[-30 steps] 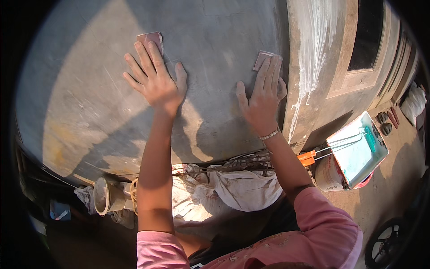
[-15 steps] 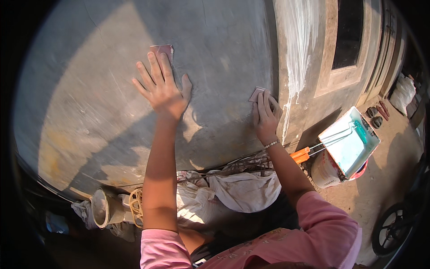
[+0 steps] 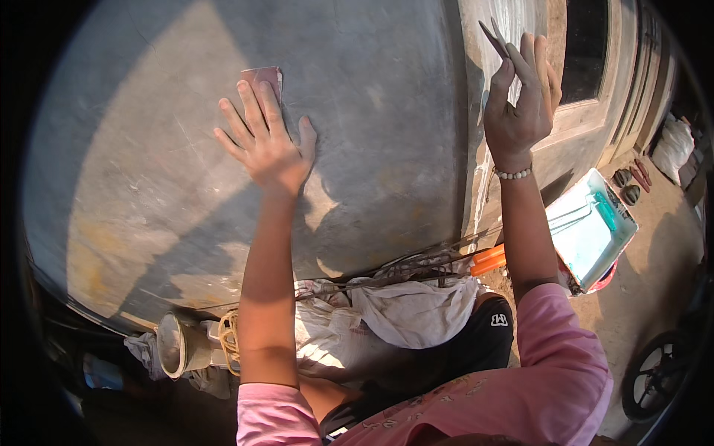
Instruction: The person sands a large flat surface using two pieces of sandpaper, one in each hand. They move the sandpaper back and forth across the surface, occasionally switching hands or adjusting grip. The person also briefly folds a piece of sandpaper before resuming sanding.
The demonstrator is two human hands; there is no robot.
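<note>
My left hand (image 3: 277,152) lies flat on the grey plastered wall (image 3: 372,141) with its fingers spread. Under its fingertips sits a reddish-brown piece of sandpaper (image 3: 262,73), partly covered by the fingers. Raised at the upper right, off the wall, my right hand (image 3: 519,111) pinches a folded piece of sandpaper (image 3: 494,41) between thumb and fingers; the piece shows almost edge-on. A beaded bracelet (image 3: 513,175) circles that wrist.
A paint tray (image 3: 625,236) with a green roller (image 3: 604,212) rests on a bucket at the right, beside an orange handle (image 3: 488,260). White sacks (image 3: 409,316) lie below the wall. A bucket (image 3: 172,346) stands lower left. A wooden-framed window (image 3: 584,111) is upper right.
My right hand has come off the wall and moved up and to the right with its sandpaper. The left hand has shifted slightly up and left.
</note>
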